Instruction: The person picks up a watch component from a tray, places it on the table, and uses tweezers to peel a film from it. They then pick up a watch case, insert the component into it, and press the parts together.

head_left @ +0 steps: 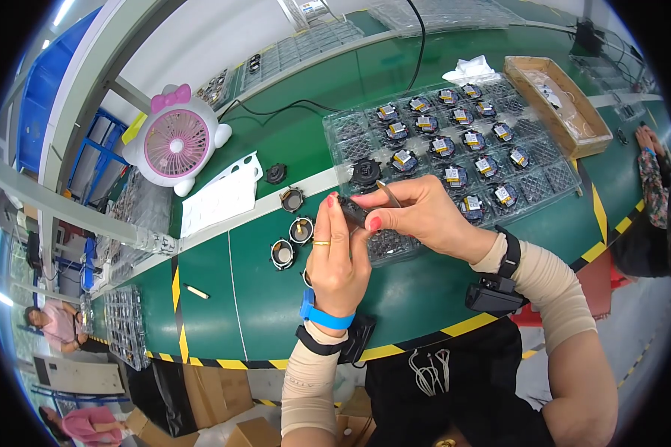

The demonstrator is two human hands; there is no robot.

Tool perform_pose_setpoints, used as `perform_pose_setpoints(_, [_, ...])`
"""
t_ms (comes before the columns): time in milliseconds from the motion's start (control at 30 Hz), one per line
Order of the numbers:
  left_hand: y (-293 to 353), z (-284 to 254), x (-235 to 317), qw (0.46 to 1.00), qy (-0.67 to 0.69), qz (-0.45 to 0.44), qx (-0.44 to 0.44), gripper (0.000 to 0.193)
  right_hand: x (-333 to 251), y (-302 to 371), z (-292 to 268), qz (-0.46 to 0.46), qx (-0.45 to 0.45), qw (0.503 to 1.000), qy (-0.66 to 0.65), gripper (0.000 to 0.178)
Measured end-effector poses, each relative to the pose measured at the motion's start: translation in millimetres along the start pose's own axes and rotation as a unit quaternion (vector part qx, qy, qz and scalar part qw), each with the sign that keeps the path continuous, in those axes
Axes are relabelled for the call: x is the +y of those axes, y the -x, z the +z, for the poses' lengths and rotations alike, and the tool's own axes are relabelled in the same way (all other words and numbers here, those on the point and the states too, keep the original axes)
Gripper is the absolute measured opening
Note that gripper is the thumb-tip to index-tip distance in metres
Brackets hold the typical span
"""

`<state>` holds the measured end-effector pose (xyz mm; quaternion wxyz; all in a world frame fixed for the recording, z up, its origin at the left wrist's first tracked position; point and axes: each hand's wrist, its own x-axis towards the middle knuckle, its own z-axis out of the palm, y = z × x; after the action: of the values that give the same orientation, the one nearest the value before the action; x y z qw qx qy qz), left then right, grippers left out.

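Both my hands meet above the green bench, in front of the clear tray. Between the fingertips of my left hand [337, 261] is a small black part [353, 211], held up and tilted; its exact kind is hidden by the fingers. My right hand [436, 217] is closed, its thumb and fingertips against the black part's right side. A slim metal tool [387, 194] sticks up out of the right hand's grip, pointed end up. Just beyond my fingers, a round black housing [366, 173] sits in the near left corner of the tray.
The clear plastic tray [559, 177] carries several round modules [441, 146]. Left of my hands lie round metal-rimmed cases [282, 254] and a black ring part [276, 173]. A white-pink fan [177, 145], a white perforated sheet [220, 195] and a cardboard box [589, 138] stand around. Another person's hand [649, 140] is far right.
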<state>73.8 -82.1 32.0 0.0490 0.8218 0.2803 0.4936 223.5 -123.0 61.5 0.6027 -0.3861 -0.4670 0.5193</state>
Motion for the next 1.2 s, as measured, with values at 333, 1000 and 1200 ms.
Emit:
perform_pose_setpoints(333, [-2.8,3.2,3.4,0.997,0.073,-0.024,0.007,0.051,0.6,-1.5,-3.6,0.041,-0.003,0.999,-0.002,0.025])
perform_pose_setpoints(1000, [-3.7,-6.1,0.7,0.981,0.15,0.091,-0.078,0.059,-25.7,-7.0,-24.8,-0.061,-0.12,0.985,0.108,0.014])
perform_pose_setpoints(1200, [-5.3,-4.5,6.0,0.97,0.202,0.092,-0.103,0.057,-32.0,-9.0,-31.6,-0.117,-0.183,0.961,0.171,0.01])
